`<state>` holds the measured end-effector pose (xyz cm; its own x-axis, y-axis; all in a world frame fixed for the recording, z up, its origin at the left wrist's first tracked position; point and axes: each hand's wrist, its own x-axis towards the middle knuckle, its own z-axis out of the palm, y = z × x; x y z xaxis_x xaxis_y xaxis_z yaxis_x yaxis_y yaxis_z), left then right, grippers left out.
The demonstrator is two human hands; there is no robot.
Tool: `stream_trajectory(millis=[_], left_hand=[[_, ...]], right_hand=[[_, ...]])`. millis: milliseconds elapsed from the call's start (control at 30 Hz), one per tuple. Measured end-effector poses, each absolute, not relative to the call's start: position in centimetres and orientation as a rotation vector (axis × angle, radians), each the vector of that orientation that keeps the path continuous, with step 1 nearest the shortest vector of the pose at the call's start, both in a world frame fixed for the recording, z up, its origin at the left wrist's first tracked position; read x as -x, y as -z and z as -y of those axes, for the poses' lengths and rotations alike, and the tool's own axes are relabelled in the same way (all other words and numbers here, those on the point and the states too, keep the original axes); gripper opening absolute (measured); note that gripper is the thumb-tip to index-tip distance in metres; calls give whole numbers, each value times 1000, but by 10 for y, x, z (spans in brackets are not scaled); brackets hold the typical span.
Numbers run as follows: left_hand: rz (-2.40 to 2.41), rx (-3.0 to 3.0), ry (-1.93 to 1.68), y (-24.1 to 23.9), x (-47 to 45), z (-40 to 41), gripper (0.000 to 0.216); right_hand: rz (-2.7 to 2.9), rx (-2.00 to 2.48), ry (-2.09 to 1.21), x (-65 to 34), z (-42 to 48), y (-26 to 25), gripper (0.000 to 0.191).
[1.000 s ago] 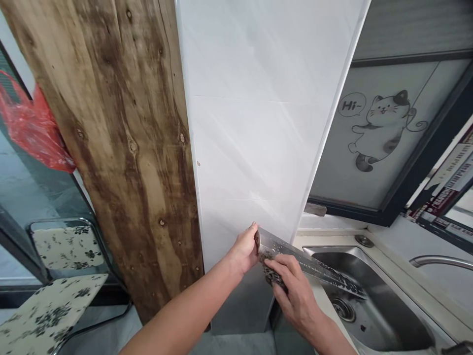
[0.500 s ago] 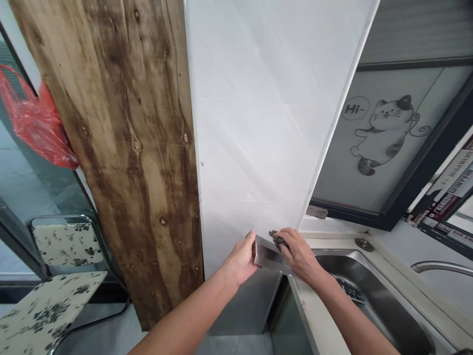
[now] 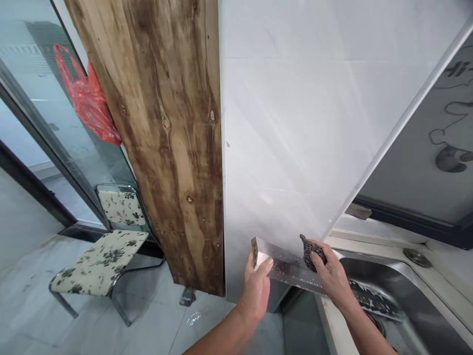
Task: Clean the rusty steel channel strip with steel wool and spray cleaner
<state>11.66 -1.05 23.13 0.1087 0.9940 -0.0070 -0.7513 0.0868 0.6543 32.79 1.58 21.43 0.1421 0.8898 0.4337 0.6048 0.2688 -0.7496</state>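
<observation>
Head: left hand grips blade; right hand, scourer?

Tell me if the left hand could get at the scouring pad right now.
Probably yes. The left hand holds one end of the steel bar; the scouring pad, in the right hand, sits just along it. Nothing stands between, though it must let go.

The word "Hi-" is read in dark hand-drawn lettering on the frosted glass panel of a cabinet door, at the right edge of the view, where it is partly cut off. It is enclosed by a drawn speech bubble. Speckled marks are seen on the metal bar, but they are too blurred to be read.
</observation>
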Motion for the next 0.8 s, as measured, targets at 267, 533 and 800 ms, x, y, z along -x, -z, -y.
stream_trajectory(millis=[267, 533, 800], left_hand=[[-627, -761, -1417, -223, -133, 6, 85], [-402, -1025, -1304, -282, -166, -14, 69], [-151, -1216, -1094, -310, -183, -34, 69]], right_hand=[[1760, 1322, -313, -338, -1, -249, 34], [2412, 998, 210, -332, 17, -388, 37], [2794, 1094, 624, -306, 15, -442, 15]])
